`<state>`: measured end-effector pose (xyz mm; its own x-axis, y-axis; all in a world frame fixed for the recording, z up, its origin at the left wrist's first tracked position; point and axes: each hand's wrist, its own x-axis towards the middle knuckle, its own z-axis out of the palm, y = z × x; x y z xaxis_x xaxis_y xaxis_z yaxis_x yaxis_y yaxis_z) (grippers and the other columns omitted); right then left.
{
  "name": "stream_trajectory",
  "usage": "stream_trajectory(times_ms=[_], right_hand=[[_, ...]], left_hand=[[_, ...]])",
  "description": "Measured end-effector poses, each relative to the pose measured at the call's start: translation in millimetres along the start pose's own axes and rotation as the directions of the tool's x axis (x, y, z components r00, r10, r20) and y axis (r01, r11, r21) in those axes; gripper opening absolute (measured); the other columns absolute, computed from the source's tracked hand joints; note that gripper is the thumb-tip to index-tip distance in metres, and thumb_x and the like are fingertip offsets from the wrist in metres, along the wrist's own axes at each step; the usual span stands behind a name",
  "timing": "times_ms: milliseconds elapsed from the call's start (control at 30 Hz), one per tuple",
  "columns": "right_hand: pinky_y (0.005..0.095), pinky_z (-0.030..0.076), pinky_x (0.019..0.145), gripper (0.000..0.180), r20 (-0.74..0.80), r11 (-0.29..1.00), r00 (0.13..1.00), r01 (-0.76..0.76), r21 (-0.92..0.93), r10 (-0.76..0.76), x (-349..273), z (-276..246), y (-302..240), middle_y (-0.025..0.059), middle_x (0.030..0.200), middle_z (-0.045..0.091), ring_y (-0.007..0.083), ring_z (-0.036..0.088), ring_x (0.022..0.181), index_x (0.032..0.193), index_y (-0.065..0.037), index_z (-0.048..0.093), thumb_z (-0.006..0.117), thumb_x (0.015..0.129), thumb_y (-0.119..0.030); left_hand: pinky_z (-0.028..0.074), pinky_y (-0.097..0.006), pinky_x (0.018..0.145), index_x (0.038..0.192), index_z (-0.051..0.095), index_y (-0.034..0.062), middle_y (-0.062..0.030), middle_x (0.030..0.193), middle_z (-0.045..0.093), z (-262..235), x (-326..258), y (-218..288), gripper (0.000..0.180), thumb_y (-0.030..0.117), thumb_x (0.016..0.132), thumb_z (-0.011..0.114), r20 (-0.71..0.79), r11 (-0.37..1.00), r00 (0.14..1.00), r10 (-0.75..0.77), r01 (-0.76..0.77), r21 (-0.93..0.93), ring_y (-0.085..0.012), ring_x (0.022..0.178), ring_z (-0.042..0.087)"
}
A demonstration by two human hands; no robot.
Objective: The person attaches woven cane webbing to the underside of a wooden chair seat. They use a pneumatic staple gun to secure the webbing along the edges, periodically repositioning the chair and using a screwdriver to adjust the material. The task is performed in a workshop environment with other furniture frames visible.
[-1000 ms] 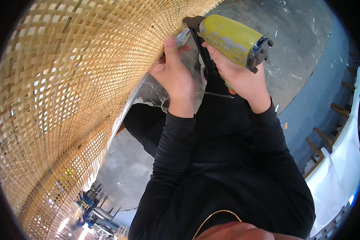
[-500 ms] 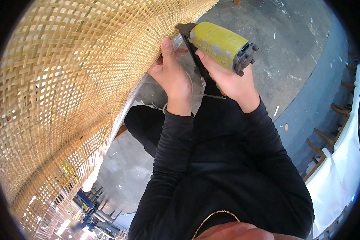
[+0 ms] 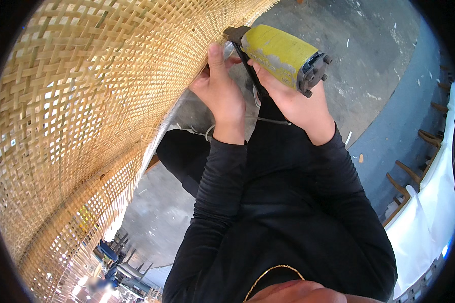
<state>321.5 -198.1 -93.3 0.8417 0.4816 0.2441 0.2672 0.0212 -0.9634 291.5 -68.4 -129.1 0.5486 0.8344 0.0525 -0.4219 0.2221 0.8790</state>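
Yellow, heavy-looking nailer (image 3: 274,49) filled your right grip (image 3: 299,103); left grip (image 3: 222,96) held springy-looking cane (image 3: 101,93) by its edge at eleven o'clock.

Yel. nailer (image 3: 278,53) @ woven sheet (image 3: 101,101)

A large woven cane sheet (image 3: 96,101), pale straw in colour, fills the left side of the frame; it is curved, and its edge is frayed into loose strips at lower left. The yellow fastening gun (image 3: 278,53), with worn paint, lies tilted at upper centre, its dark nose against the sheet's edge.
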Motion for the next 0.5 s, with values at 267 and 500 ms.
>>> stream_trajectory(times_ms=[267, 500], right_hand=[[0.0334, 0.057, 0.085, 0.028, -0.039, 0.987, 0.999, -0.031, 0.156, 0.037, 5, 3, 1, 0.0102, 0.107, 0.077, 0.0211, 0.074, 0.096, 0.114, 0.001, 0.071, 0.076, 0.088, -0.008], [0.0328, 0.057, 0.084, 0.028, -0.052, 0.985, 0.999, 0.008, 0.173, 0.001, -4, 11, 3, 0.0115, 0.104, 0.078, 0.0214, 0.075, 0.093, 0.114, 0.002, 0.071, 0.074, 0.088, -0.008]], left_hand=[[0.056, -0.032, 0.068, 0.118, 0.065, 0.0028, -0.0062, 0.111, 0.069, 5, -1, 4, 0.023, 0.019, 0.102, 0.069, 0.006, 1.0, 1.0, -0.008, 0.008, -0.028, -0.014, 0.096, 0.064], [0.051, -0.03, 0.071, 0.115, 0.066, 0.0055, -0.0025, 0.106, 0.069, 0, 1, 2, 0.021, 0.021, 0.102, 0.07, 0.018, 1.0, 1.0, -0.006, 0.006, -0.025, -0.0113, 0.091, 0.062]])
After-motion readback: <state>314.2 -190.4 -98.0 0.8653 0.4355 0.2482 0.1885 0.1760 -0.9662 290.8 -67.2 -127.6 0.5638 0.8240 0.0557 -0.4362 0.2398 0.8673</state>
